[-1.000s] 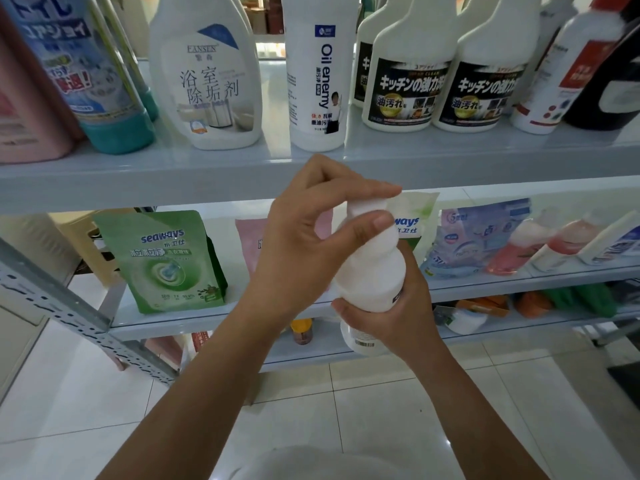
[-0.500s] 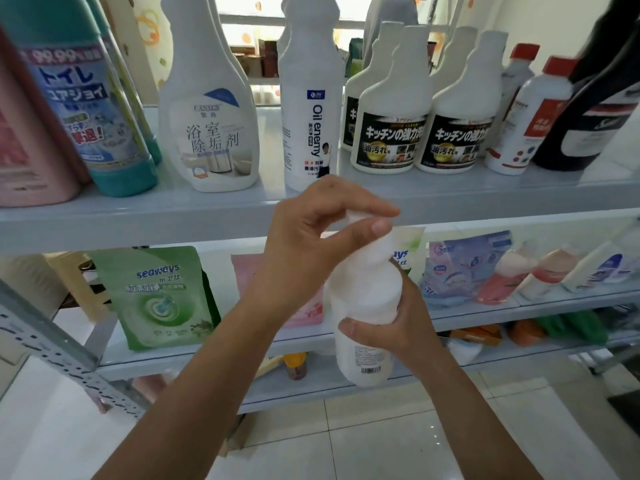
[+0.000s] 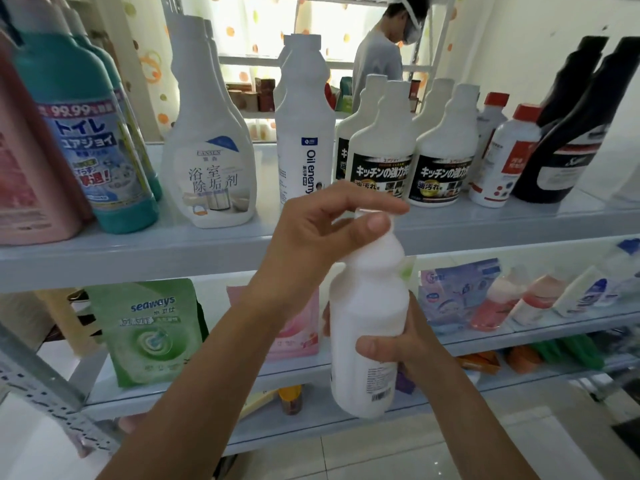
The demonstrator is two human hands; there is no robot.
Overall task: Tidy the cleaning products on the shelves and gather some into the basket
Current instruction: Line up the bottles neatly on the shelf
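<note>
I hold a white plastic bottle [image 3: 369, 306] upright in front of the shelves, its printed back label and barcode facing me. My right hand [image 3: 401, 341] grips its body from the right. My left hand [image 3: 322, 233] pinches the white cap at the top with thumb and fingers. Behind it on the upper shelf [image 3: 207, 251] stand a white "Oil enemy" bottle [image 3: 304, 133], a white bathroom cleaner bottle [image 3: 207, 150], two black-labelled kitchen cleaner bottles [image 3: 384, 150] and a teal toilet cleaner bottle [image 3: 90, 143]. No basket is in view.
Lower shelf [image 3: 194, 393] holds a green seaways pouch [image 3: 152, 334], a pink pouch [image 3: 298, 330], a blue pouch [image 3: 457, 292] and lying bottles [image 3: 533, 299]. Red-capped white bottles [image 3: 502, 157] and black bottles [image 3: 575, 133] stand upper right. A person [image 3: 381, 60] stands beyond the shelving.
The view has tilted upward, showing more of the upper shelf and the person behind. The bottle sits lower in the frame; both hands keep their hold on cap and body.
</note>
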